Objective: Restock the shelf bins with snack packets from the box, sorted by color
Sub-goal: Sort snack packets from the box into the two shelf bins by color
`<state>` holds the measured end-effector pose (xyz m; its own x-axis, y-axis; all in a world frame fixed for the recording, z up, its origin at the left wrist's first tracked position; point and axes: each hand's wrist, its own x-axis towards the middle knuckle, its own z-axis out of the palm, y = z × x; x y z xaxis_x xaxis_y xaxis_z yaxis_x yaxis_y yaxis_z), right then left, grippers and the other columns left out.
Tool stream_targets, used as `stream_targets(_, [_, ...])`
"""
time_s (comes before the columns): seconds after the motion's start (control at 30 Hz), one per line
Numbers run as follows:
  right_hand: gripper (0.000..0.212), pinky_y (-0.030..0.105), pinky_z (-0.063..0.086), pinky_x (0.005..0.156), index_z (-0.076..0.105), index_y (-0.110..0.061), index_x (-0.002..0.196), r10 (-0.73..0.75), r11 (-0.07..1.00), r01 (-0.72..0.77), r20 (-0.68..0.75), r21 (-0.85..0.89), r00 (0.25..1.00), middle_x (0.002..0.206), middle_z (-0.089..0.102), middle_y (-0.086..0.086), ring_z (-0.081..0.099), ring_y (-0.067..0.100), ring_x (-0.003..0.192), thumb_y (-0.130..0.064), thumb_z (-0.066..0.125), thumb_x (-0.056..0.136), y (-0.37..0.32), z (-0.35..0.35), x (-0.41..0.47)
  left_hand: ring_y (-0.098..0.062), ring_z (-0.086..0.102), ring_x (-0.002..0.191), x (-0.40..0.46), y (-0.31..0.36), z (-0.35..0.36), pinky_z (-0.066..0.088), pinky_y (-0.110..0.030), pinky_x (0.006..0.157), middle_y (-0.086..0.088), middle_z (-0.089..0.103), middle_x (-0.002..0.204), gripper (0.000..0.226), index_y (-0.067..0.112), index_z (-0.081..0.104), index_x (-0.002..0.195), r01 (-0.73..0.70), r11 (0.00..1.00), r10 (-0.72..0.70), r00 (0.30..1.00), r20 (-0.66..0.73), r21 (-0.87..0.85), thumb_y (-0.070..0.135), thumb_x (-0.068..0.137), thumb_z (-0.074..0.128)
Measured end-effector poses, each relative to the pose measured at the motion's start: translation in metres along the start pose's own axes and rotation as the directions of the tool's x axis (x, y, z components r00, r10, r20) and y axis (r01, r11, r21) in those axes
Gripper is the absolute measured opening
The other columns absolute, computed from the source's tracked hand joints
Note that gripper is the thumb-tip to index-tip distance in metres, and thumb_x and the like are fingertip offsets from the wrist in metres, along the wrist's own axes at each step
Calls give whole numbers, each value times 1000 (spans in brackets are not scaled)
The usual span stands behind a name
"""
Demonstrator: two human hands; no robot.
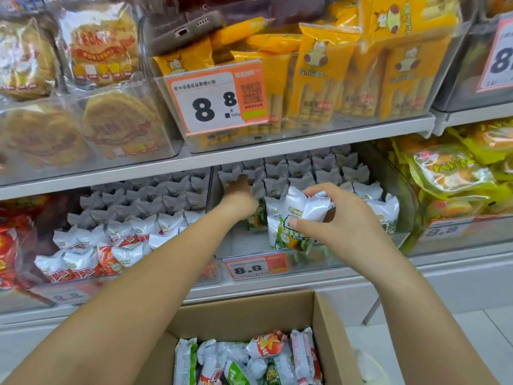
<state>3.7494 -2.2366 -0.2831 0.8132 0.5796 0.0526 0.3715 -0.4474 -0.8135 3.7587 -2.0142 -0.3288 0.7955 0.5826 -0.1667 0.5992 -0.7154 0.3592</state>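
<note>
Cardboard box (330, 329) sits nearest, below the shelf, holding mixed green, red and pink snack packets (249, 359). Above it, the right hand (341, 220) grips a white-and-green packet (299, 218), fingers curled round its top, at the front of the green-packet bin (399, 179). The left hand (238, 198) reaches deep into the same bin among the rows; its fingers are hidden, state indeterminable. Red-packet bin (75, 294) stands just beside, to the left.

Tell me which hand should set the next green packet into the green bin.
Right, probably. The right hand already pinches a green packet at the front of the green bin. The left hand is reaching deep among the packed rows and holds no packet that I can see.
</note>
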Motion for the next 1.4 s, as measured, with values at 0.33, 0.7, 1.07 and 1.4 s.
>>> stream_targets(0.33, [55, 29, 40, 72, 45, -31, 122, -98, 995, 99, -55, 19, 994, 108, 56, -15, 52, 13, 91, -31, 77, 77, -20, 38, 1, -12, 62, 95, -121, -11, -46, 53, -33, 85, 9, 57, 121, 85, 39, 29, 143, -474, 790, 529, 848, 41, -388, 16, 76, 76])
stream_targets(0.7, [49, 29, 36, 93, 42, -28, 138, -97, 940, 122, 93, -319, 991, 139, 48, -1, 39, 19, 129, -41, 56, 92, -11, 40, -6, -32, 53, 108, -71, -49, -37, 33, -37, 85, -11, 63, 105, 55, 14, 55, 116, -173, 878, 367, 841, -398, 446, 42, 73, 74])
stream_targets(1.07, [45, 29, 36, 94, 43, -28, 137, -168, 916, 185, 80, -355, 983, 136, 49, -2, 41, 18, 126, -42, 52, 94, -8, 35, -3, -30, 35, 132, -13, -8, -26, 22, -43, 111, -6, 57, 127, 40, 20, 56, 124, -20, 584, 108, 993, -53, 811, 29, 86, 63])
stream_targets(1.4, [48, 32, 40, 95, 42, -25, 138, -85, 894, 150, 168, -422, 982, 130, 55, 4, 47, 21, 122, -43, 52, 94, 2, 26, -9, -30, 42, 125, -14, -18, -4, 43, -38, 91, -11, 41, 138, 70, 10, 33, 140, -247, 659, 366, 930, -16, 710, 21, 82, 70])
